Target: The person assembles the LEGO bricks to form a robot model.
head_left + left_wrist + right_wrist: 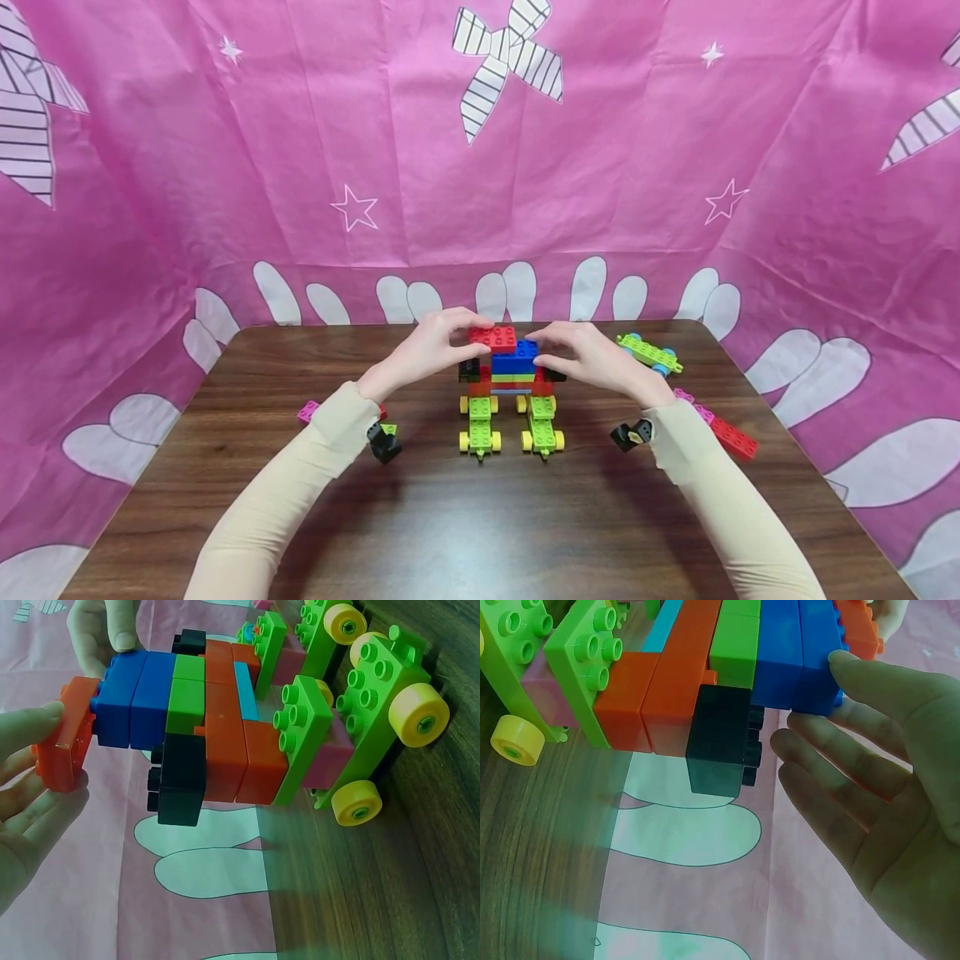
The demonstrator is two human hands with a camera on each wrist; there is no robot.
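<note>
Multicoloured plastic brick structure point(513, 387) stands mid-table, toward the far edge of the brown wood-grain table point(480, 525). Around it: at far right, a lime-green wheeled plate with blue wheels point(650, 353); beside the right sleeve point(723, 500), a magenta studded piece point(703, 412) and a long red studded brick point(735, 438). At left, the cream left sleeve point(277, 492) and one black wrist device point(385, 444) partly obstruct a magenta brick point(307, 411) and slivers of red and lime. Count on the structure: two lime-green wheeled bases point(480, 439), eight yellow wheels point(496, 442) in the head view, two stacked blue bricks point(513, 365), two black side bricks point(182, 780). Left hand point(427, 348) pinches one red studded brick point(501, 337) against the upper blue brick's studs; full seating cannot be determined. Right hand point(592, 358) holds the blue bricks between thumb and index finger, remaining fingers spread. Left wrist view alone discloses two pink bricks point(330, 756) between the green plates, concealed from the head view.
</note>
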